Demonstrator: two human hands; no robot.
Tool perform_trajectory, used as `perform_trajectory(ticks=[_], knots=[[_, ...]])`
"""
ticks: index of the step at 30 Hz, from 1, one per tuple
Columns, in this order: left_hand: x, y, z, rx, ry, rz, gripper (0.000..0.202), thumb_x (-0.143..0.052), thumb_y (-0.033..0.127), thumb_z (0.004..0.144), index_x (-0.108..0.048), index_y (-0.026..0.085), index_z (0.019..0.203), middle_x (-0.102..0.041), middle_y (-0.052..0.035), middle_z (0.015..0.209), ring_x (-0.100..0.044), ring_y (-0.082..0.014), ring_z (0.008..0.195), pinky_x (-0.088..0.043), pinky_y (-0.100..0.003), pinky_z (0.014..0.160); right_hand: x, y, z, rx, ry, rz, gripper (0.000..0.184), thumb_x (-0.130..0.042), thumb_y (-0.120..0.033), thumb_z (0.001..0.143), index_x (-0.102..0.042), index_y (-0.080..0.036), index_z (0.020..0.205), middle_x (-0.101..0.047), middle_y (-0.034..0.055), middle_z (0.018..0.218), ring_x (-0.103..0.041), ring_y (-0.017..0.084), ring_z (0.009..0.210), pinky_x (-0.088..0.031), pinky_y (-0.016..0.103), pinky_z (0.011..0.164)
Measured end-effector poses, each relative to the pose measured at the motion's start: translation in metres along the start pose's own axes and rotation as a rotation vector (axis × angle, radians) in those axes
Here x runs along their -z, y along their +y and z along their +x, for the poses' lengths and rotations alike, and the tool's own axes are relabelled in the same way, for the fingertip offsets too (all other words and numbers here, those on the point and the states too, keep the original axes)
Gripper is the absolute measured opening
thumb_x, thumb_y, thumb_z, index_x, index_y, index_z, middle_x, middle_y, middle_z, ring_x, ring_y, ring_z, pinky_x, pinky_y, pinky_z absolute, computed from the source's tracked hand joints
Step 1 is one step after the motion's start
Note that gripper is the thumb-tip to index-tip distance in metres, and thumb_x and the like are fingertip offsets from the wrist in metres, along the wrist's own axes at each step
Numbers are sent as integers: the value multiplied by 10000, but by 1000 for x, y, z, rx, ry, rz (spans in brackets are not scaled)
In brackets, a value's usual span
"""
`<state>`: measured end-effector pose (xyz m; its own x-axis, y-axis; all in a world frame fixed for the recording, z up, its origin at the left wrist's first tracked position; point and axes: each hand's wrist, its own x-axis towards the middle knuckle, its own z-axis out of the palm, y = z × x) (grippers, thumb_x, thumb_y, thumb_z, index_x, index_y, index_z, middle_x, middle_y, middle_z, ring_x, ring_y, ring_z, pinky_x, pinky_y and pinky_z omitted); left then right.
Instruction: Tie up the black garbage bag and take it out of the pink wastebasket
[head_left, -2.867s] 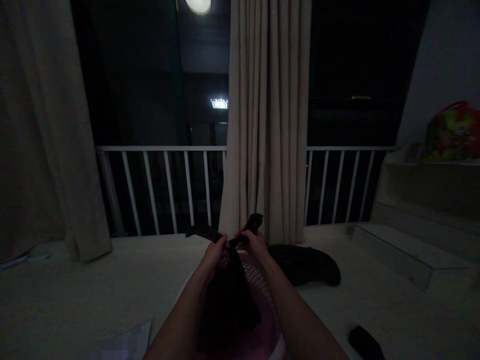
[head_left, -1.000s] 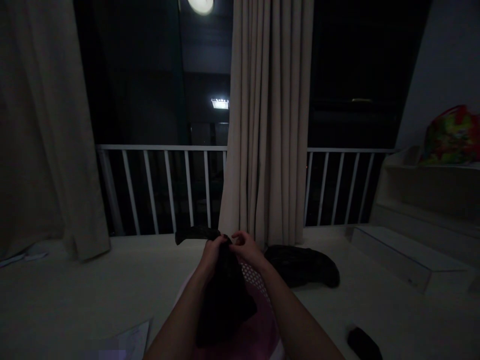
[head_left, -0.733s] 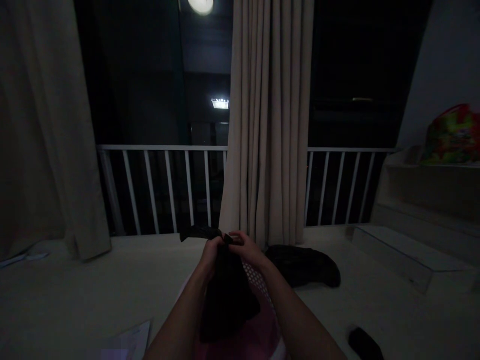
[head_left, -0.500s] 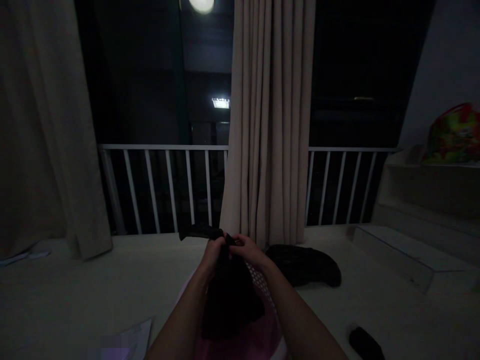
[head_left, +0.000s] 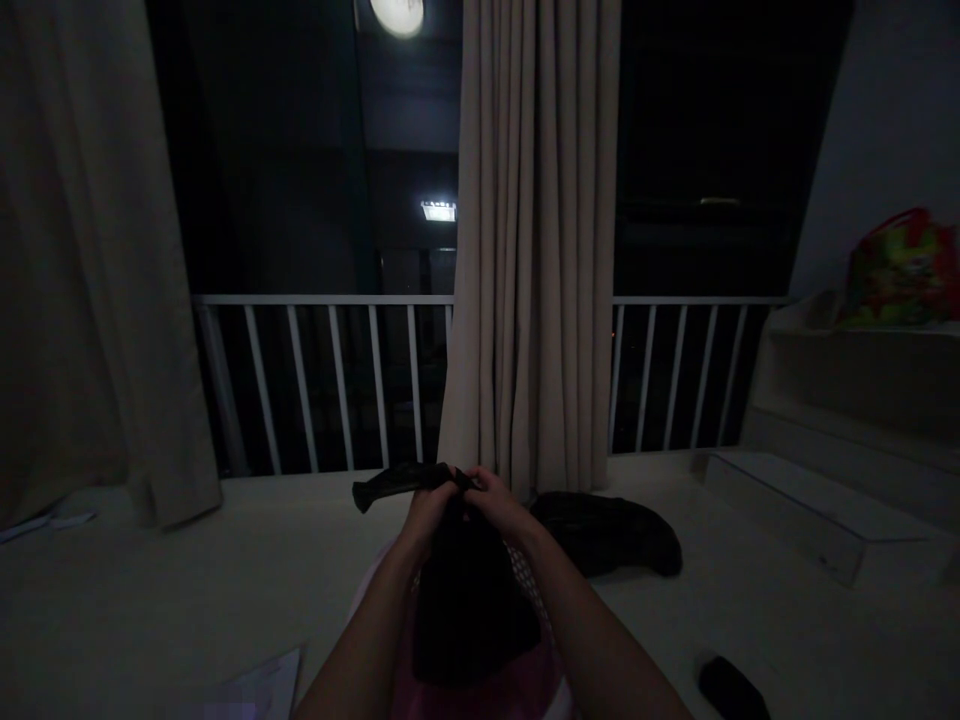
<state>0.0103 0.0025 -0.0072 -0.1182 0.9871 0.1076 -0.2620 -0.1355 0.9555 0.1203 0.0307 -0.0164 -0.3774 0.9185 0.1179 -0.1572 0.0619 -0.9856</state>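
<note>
Although darkness swallows its folds, a black bag (head_left: 474, 610) shows between the left and right edges of a pink basket (head_left: 532, 685), whose near edge is cut off; whether it touches the bottom, I cannot tell. The left hand (head_left: 431, 512) and right hand (head_left: 501, 504) pinch its gathered top, fingers curled close, some tips hidden.

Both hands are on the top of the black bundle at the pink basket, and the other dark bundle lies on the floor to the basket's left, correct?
Wrong side: the head view shows the other dark bundle on the floor right of the pink basket. The left hand and right hand are indeed on the top of the black bundle.
</note>
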Motion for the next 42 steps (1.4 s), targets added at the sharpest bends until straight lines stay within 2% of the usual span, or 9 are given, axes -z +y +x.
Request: perform_trajectory(ticks=[6, 14, 17, 21, 29, 34, 42], knots=[[-5, 5, -8, 42, 57, 32, 247, -652, 248, 552, -581, 147, 765, -583, 13, 549, -532, -119, 454, -428, -219, 437, 1, 4, 5, 14, 49, -76, 277, -560, -214, 585, -488, -184, 851, -563, -56, 580, -500, 83, 429, -397, 200, 440], [-5, 8, -9, 112, 12, -73, 217, -635, 271, 583, -579, 153, 757, -568, 23, 530, -520, -110, 432, -432, -218, 436, 2, 3, 4, 26, 63, -60, 245, -543, -234, 600, -473, -193, 831, -540, -63, 563, -492, 88, 417, -384, 205, 432], [-4, 7, -8, 91, -20, -59, 248, -658, 299, 587, -578, 165, 780, -575, 28, 555, -536, -115, 463, -439, -222, 458, 1, 2, 4, 37, 60, -32, 248, -552, -261, 599, -471, -193, 823, -541, -60, 577, -481, 84, 422, -380, 208, 434], [-2, 6, -6, 34, -38, -15, 220, -644, 254, 558, -576, 166, 747, -565, 33, 539, -535, -119, 474, -422, -220, 471, 0, -1, 1, 21, 44, -9, 262, -559, -280, 597, -494, -194, 836, -547, -57, 594, -491, 93, 458, -389, 219, 465], [1, 6, -7, -29, -47, -77, 263, -694, 267, 546, -579, 160, 758, -615, 9, 671, -579, -141, 624, -437, -243, 609, 5, -2, 2, 43, -19, 145, 265, -538, -220, 588, -585, -175, 845, -611, -20, 709, -556, 127, 682, -408, 246, 657], [1, 6, -7, -8, -56, -105, 253, -688, 226, 531, -560, 171, 743, -600, 26, 644, -571, -136, 619, -428, -244, 625, 5, 0, 3, 45, -37, 184, 256, -602, -304, 625, -601, -171, 844, -622, -6, 759, -564, 138, 739, -404, 269, 732], [0, 5, -7, -8, -63, -118, 235, -662, 197, 528, -564, 179, 742, -606, 30, 637, -571, -133, 605, -428, -239, 604, 4, -6, -4, -27, -48, 167, 402, -700, -289, 548, -569, -202, 917, -634, -7, 767, -580, 151, 702, -421, 298, 709]])
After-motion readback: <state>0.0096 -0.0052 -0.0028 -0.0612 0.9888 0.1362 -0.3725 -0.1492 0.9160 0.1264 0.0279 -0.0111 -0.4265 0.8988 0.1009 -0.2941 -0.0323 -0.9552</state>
